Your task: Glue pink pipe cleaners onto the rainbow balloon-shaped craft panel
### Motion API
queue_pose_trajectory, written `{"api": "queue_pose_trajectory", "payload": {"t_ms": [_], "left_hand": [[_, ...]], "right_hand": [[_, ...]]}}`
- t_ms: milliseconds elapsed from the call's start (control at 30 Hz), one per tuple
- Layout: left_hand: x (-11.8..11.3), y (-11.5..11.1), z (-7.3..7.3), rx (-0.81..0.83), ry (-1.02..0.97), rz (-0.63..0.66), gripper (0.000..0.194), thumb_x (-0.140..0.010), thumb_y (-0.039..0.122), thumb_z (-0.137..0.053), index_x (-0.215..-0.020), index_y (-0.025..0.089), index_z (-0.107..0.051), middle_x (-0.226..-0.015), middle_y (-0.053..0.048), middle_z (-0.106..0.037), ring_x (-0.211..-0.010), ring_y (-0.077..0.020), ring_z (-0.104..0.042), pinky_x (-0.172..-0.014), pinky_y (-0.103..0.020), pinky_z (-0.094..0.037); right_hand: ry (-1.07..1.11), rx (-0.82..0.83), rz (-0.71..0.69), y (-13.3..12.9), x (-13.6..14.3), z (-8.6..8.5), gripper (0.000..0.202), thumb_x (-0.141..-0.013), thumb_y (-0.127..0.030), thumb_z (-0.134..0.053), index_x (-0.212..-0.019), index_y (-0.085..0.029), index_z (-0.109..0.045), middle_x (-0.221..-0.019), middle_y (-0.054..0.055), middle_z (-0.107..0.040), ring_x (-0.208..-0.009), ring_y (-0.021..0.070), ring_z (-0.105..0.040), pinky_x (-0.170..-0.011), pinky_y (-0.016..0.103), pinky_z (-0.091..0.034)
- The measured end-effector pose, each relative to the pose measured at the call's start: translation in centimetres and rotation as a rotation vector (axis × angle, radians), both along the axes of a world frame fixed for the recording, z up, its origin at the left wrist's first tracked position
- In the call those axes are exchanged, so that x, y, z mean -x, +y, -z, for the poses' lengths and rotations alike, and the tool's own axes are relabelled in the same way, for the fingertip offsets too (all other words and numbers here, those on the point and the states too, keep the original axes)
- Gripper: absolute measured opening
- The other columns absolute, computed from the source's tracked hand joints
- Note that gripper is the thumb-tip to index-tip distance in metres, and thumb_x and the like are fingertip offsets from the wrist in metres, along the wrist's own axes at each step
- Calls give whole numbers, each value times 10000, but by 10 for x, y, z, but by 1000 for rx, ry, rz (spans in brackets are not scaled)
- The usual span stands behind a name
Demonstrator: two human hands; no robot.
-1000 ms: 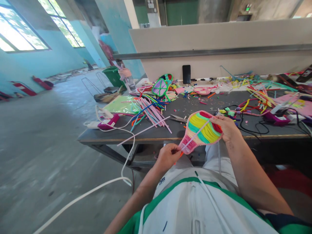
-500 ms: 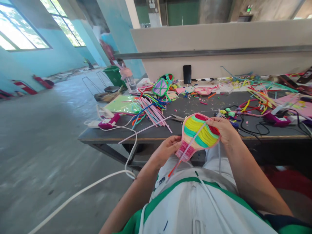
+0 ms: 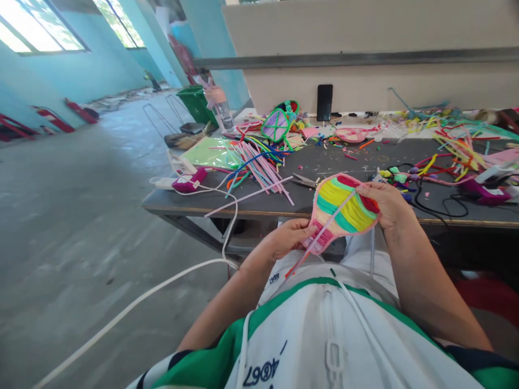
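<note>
A balloon-shaped craft panel point(image 3: 330, 203) with a pink fuzzy rim is held above my lap, near the table's front edge. Its stripes are red, turquoise, yellow and cream, with a magenta narrow end. Across its face runs a lilac pipe cleaner point(image 3: 333, 217), whose lower end reaches past the panel beside an orange tip. My right hand point(image 3: 385, 204) pinches the wide end at the right, thumb on the lilac strip's upper end. With my left hand point(image 3: 292, 235), I grip the narrow end, thumb on top; the fingers beneath are partly hidden.
Scissors point(image 3: 305, 181) lie just behind the panel. Left of them are loose pipe cleaners point(image 3: 263, 167) and a purple glue gun point(image 3: 190, 180) with a white cord. A purple-and-green craft piece point(image 3: 275, 125), a phone point(image 3: 324, 102) and a bottle point(image 3: 221, 111) stand farther back. Another purple glue gun point(image 3: 488, 190) lies right.
My view has tipped downward, so the table sits higher in the picture. My left thumb now reaches a little farther over the narrow end. The right hand's pinch stays the same.
</note>
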State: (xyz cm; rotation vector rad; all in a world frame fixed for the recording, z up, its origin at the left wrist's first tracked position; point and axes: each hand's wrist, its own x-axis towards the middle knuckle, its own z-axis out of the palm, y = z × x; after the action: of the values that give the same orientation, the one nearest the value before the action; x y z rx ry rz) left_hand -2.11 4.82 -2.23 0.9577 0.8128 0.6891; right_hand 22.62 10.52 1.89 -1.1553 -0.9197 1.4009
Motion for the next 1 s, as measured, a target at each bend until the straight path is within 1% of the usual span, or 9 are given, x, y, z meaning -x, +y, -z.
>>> {"api": "queue_pose_trajectory", "payload": {"t_ms": [200,400,467,567,633,733,833,1000], "left_hand": [[6,0,7,7,20,38,511,-674,554,-798,-937,126,-699,-779,-66,-714,-669,-160,-664,-669,-281,-529],[9,-2,7,5,31,38,481,-710,548,-769,-940,130,-704,-772,-57,-712,-653,-144,-650,-652,-258,-515],[8,-2,6,-21,21,94,451,-711,506,-784,-947,131,-704,-798,-59,-717,-672,-142,-651,-657,-248,-506],[8,-1,5,-110,-1,193,401,-652,368,-849,-941,130,-706,-841,-53,-727,-725,-146,-655,-730,-257,-502],[8,-1,4,-158,9,205,384,-626,308,-860,-930,129,-709,-841,-47,-730,-734,-149,-655,-761,-265,-500],[8,0,4,-177,50,197,351,-632,293,-844,-909,125,-709,-834,-52,-728,-737,-157,-649,-755,-270,-498],[9,1,5,-193,59,217,332,-646,295,-826,-907,126,-709,-846,-54,-722,-755,-160,-641,-770,-272,-492],[10,2,10,-175,58,226,368,-639,324,-826,-928,130,-706,-850,-58,-714,-754,-170,-639,-766,-285,-494]], "right_hand": [[-29,7,3,3,-1,3,250,-561,-283,-842,-782,-216,-745,-742,70,-764,-713,289,-731,-656,407,-609],[-42,17,13,4,-1,4,237,-568,-271,-840,-776,-211,-740,-746,76,-763,-730,292,-732,-689,436,-611],[-47,10,20,4,-1,5,232,-569,-272,-842,-768,-207,-741,-729,75,-760,-701,285,-728,-679,437,-609],[-32,0,9,4,-1,6,232,-573,-272,-840,-770,-196,-743,-725,77,-759,-663,276,-722,-673,442,-606],[-26,-5,4,3,-1,5,237,-575,-270,-840,-778,-194,-744,-731,81,-760,-670,281,-723,-677,445,-605],[-29,1,7,2,0,4,241,-567,-264,-842,-776,-195,-743,-739,86,-761,-691,290,-727,-686,445,-604],[-35,3,10,2,1,3,240,-547,-275,-853,-745,-203,-738,-725,75,-759,-661,276,-722,-675,428,-608],[-49,-1,1,2,0,4,244,-526,-302,-862,-714,-216,-732,-707,52,-756,-630,257,-713,-633,394,-609]]}}
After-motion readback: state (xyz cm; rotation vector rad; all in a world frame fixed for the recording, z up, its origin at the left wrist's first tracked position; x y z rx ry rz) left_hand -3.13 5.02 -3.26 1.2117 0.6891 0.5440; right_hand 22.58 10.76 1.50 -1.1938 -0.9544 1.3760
